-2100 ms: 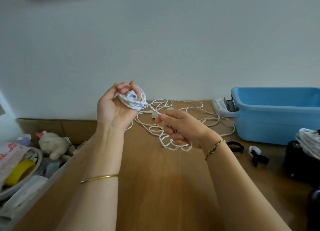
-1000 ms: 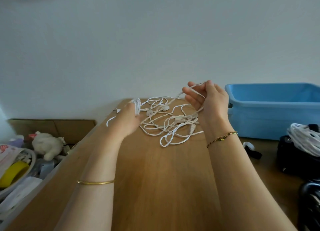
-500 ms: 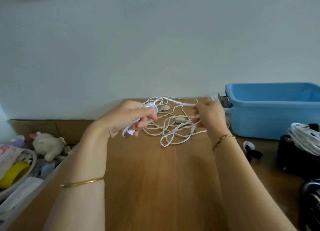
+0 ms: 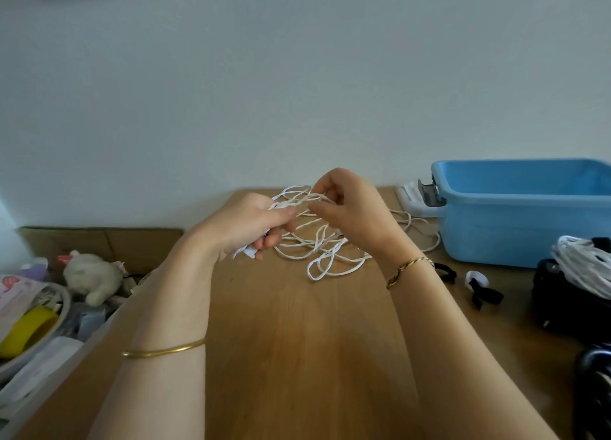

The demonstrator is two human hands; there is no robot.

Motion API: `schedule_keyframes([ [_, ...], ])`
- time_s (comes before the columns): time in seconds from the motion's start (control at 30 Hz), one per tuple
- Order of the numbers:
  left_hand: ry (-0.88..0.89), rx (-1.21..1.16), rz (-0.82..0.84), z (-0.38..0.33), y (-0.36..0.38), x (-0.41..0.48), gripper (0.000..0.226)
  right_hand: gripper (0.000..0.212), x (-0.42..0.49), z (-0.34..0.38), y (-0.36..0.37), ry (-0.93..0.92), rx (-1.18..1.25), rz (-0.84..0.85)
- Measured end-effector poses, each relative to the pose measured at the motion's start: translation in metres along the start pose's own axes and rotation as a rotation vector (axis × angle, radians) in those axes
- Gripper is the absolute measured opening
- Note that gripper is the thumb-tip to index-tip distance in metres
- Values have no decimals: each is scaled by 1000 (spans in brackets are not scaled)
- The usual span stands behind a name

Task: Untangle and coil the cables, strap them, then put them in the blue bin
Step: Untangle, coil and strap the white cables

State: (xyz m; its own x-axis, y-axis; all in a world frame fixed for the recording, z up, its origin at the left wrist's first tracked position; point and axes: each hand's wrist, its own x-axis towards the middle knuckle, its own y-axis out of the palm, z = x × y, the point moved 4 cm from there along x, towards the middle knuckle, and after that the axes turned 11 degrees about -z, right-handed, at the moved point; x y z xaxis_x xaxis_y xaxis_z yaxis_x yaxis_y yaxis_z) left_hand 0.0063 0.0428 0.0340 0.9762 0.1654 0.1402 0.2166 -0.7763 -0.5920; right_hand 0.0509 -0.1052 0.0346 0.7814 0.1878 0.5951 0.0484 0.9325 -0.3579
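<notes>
A tangle of thin white cable (image 4: 325, 253) lies on the wooden table (image 4: 297, 357) near its far end. My left hand (image 4: 246, 223) grips a small wound bundle of that cable; a white end pokes out below the fingers. My right hand (image 4: 350, 208) is raised just beside it and pinches strands of the same cable, lifting them off the table. The blue bin (image 4: 525, 208) stands at the right, against the wall. Black straps (image 4: 481, 289) lie in front of it.
A white power strip (image 4: 411, 200) sits left of the bin. A black object topped by a coiled white cable (image 4: 582, 269) is at the right edge. Left of the table, a cardboard box holds a plush toy (image 4: 91, 276), yellow tape (image 4: 28, 330) and clutter.
Both hands dropped from chest height toward the tangle. The right hand moved left and now meets the left hand, lifting cable strands between them.
</notes>
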Motion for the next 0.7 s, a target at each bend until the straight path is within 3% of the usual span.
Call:
schedule_keyframes([
  [0.17, -16, -63, 168, -4, 7, -5, 45, 11, 4, -5, -11, -40, 35, -65],
  [0.4, -35, -597, 398, -7, 0, -6, 49, 35, -2, -4, -5, -2, 213, 23],
  [0.57, -108, -837, 517, -12, 0, -6, 36, 45, -3, -3, 2, 90, 352, 32],
  [0.7, -172, -1297, 858, -10, -11, -2, 43, 42, -4, -9, 2, 181, 466, 71],
])
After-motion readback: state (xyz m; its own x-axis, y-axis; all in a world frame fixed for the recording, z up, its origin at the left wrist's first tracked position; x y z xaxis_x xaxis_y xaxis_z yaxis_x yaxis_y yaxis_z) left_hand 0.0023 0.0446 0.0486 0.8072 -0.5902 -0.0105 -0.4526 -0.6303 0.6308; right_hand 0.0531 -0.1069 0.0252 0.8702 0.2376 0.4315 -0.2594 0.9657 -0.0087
